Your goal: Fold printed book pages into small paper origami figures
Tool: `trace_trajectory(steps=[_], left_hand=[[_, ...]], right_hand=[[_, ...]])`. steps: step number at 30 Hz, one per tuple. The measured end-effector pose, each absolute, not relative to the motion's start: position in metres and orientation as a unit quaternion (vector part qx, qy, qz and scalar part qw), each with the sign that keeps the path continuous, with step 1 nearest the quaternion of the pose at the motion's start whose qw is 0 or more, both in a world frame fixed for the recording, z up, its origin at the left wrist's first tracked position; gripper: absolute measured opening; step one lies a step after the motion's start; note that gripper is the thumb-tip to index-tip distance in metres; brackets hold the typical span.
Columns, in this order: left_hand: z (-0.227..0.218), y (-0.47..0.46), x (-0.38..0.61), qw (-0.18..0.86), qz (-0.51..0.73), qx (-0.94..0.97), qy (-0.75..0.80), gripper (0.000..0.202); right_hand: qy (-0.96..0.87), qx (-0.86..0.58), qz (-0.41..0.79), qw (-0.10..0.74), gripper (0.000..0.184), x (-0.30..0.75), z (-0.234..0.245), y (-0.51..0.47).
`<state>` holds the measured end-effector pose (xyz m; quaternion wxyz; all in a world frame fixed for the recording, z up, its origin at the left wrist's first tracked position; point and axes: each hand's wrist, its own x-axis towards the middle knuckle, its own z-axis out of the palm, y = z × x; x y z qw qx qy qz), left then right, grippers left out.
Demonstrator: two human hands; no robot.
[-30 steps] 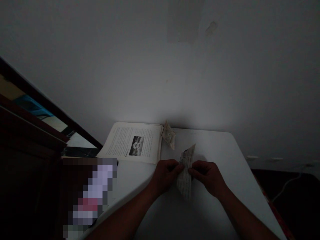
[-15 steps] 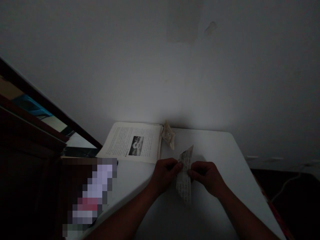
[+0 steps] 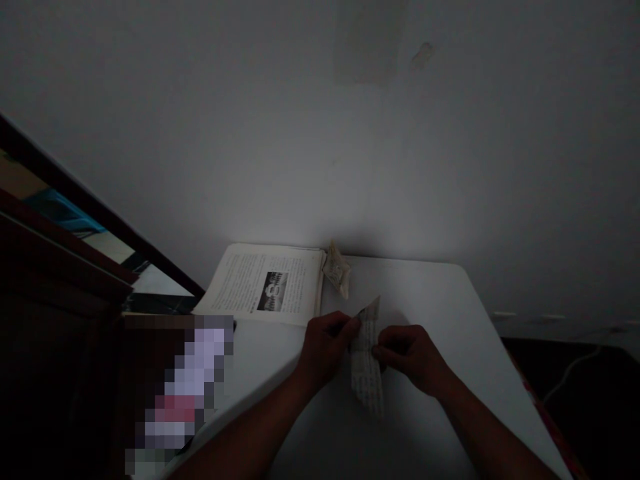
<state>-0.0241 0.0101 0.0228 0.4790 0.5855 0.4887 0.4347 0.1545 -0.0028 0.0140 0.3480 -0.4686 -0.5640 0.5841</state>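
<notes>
A folded piece of printed paper (image 3: 367, 363), pointed at both ends, stands on edge over the white table (image 3: 440, 300). My left hand (image 3: 325, 350) pinches its left side with thumb and fingers closed. My right hand (image 3: 410, 357) pinches its right side, fingers curled. Both hands sit close together near the table's middle. The room is dim.
An open book (image 3: 267, 283) with a small photo lies at the table's far left corner. A small folded paper shape (image 3: 337, 270) stands beside it near the wall. Dark wooden furniture (image 3: 60, 293) is at the left, with a blurred patch beneath it.
The folded paper has turned and narrowed between my hands, its top tip sinking slightly. Both hands shifted a little nearer to me.
</notes>
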Motion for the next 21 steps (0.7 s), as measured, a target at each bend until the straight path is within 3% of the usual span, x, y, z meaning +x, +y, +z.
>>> trace_trajectory(steps=[9,21], left_hand=[[0.024,0.008,-0.022,0.46,0.455,0.573,0.503,0.029],[0.027,0.007,-0.021,0.449,0.447,0.586,0.505,0.033]], right_hand=[[-0.57,-0.491,0.554,0.356,0.018,0.15,0.018,-0.004],[-0.678,-0.451,0.498,0.298,0.019,0.151,0.024,-0.006]])
